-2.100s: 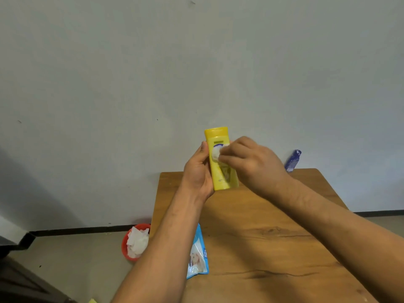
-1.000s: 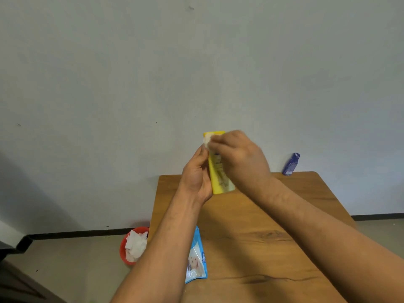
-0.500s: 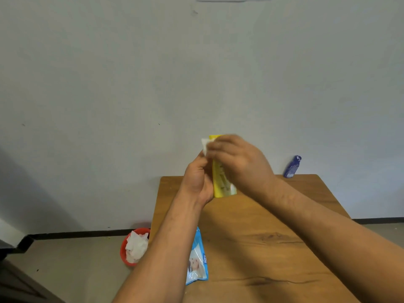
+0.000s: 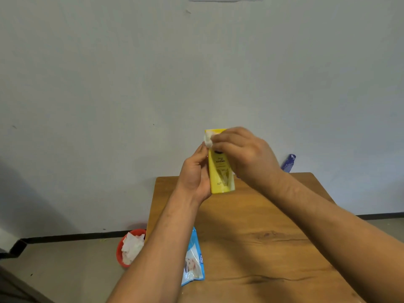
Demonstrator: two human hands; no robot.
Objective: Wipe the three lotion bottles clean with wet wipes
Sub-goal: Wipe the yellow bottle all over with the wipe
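While held upright above far end of counter (image 4: 262,237), yellow lotion bottle (image 4: 220,171) showed flat yellow top, dark logo, printed label on front. Left grip (image 4: 194,171) curled round bottle's lower left side. Right grip (image 4: 244,154) pinched crumpled white wet wipe (image 4: 208,138) against bottle's top left corner. Blue bottle (image 4: 288,162) sat at counter's far right edge, well apart.

Open tabletop (image 4: 273,248) lies between the wipes pack (image 4: 193,261) and blue bottle (image 4: 288,162).
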